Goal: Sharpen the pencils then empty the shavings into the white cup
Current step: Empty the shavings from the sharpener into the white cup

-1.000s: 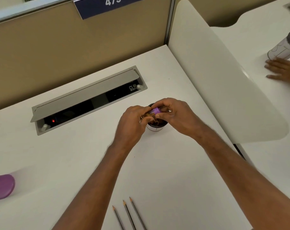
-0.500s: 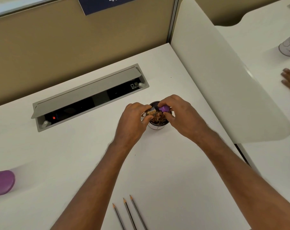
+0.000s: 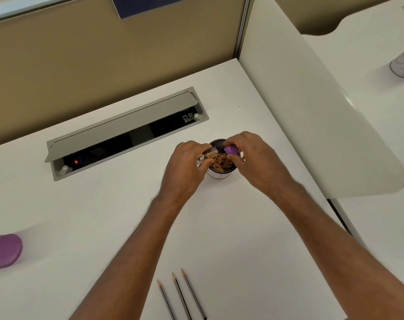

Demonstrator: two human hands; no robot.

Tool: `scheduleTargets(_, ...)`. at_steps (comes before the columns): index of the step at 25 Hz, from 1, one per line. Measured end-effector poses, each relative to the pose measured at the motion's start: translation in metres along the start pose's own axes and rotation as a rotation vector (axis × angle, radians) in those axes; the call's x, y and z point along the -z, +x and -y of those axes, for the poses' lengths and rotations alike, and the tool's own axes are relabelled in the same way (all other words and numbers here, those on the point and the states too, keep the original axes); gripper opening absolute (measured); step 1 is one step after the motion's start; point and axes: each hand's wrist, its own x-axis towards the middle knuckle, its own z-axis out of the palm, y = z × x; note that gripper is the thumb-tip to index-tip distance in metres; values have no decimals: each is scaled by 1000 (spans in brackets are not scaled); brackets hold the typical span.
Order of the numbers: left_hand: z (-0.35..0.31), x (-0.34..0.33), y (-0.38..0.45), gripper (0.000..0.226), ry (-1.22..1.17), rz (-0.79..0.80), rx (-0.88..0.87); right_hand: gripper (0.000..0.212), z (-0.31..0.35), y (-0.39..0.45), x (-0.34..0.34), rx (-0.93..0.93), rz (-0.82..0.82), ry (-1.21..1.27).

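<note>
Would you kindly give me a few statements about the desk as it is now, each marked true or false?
1. Three pencils lie on the desk near the person. True.
2. The right hand pinches a purple sharpener part. True.
3. The white cup holds no shavings. False: brown shavings fill it.
4. The left hand rests flat on the desk. False: its fingers hold a small silver piece over the cup.
5. The desk's cable box has its lid shut. False: it is raised.
</note>
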Motion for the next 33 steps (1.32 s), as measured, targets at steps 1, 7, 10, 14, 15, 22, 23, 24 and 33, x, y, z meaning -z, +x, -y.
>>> scheduleTargets(1,0,0,0,32,-7,-2,-2,24,-1,0,0,-35,-18,56)
scheduleTargets(7,0,2,-6,32,-100,-39,36,26,7,-11,7,-370,-47,873)
scheduleTargets(10,1,4,-15,28,-220,-87,55,32,14,-26,7,-345,-21,1107)
scheduleTargets(14,7,7,-28,26,-328,-150,85,32,27,-53,-12,-287,3,1093)
scheduleTargets(15,8,7,-31,27,-339,-161,87,31,31,-60,-20,-280,-13,1042)
scheduleTargets(22,15,12,-43,28,-387,-190,102,25,26,-104,-106,-196,121,252)
scheduleTargets(23,15,12,-43,28,-393,-190,104,25,24,-107,-114,-205,144,233)
scheduleTargets(24,15,12,-43,29,-395,-189,108,25,22,-110,-121,-199,157,216)
scheduleTargets(33,9,11,-45,25,-366,-157,111,31,23,-106,-113,-243,182,285)
